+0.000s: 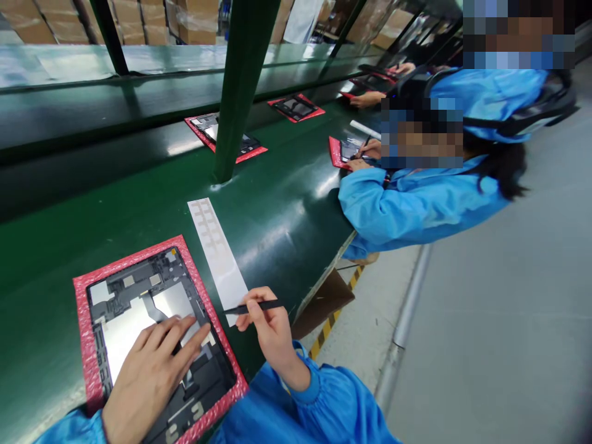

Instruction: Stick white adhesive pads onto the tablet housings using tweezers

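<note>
Tablet [121, 333] lies beside strip [226, 271], left hand [150, 370] seemingly touching.

2 blue sleeves [340, 398] (gathered cuffs [311, 381])

green bench [287, 179], glossy with light reflections | green metal posts [243, 86] rising from it | stacked cardboard boxes [152, 21] behind | pale grey floor [499, 296] | yellow-and-black striped tape [329, 330] on floor beside metal pipe [413, 298]
</note>
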